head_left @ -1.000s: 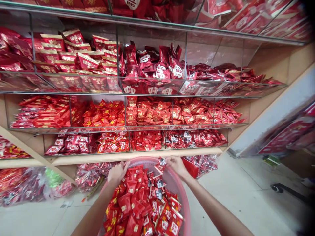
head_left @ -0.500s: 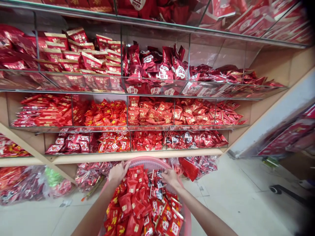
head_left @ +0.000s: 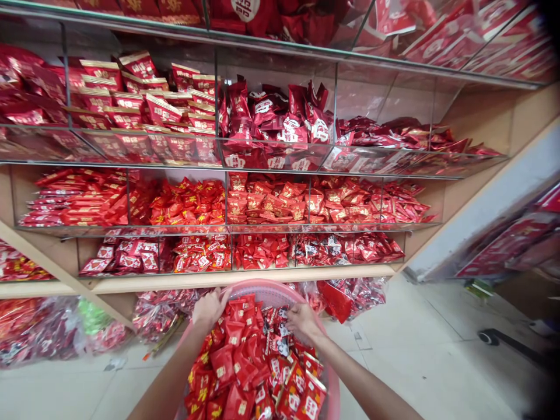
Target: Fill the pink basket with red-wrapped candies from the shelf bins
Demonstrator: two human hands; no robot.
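A pink plastic basket (head_left: 333,382) full of small red wrapped packets (head_left: 238,356) is in front of me, low in the view. My left hand (head_left: 210,308) is closed over its far left rim, the thumb lying along the edge. Inside the far right of the basket, my right hand (head_left: 304,322) has its fingers curled at a red packet with black-and-white figures (head_left: 276,321). The fingertips touch that packet; the palm side is hidden. Packets with gold edges (head_left: 311,396) lie nearer me on the right.
Beyond the basket stands a wooden shelf unit (head_left: 153,284) with glass-fronted compartments of red packets (head_left: 188,198). Clear plastic bags (head_left: 48,335) of packets lie on the floor below it. At right are floor tiles (head_left: 420,350) and a dark wheeled leg (head_left: 492,337).
The fingers of my right hand have curled in a little more at the packet. My left hand and the basket stay in place.
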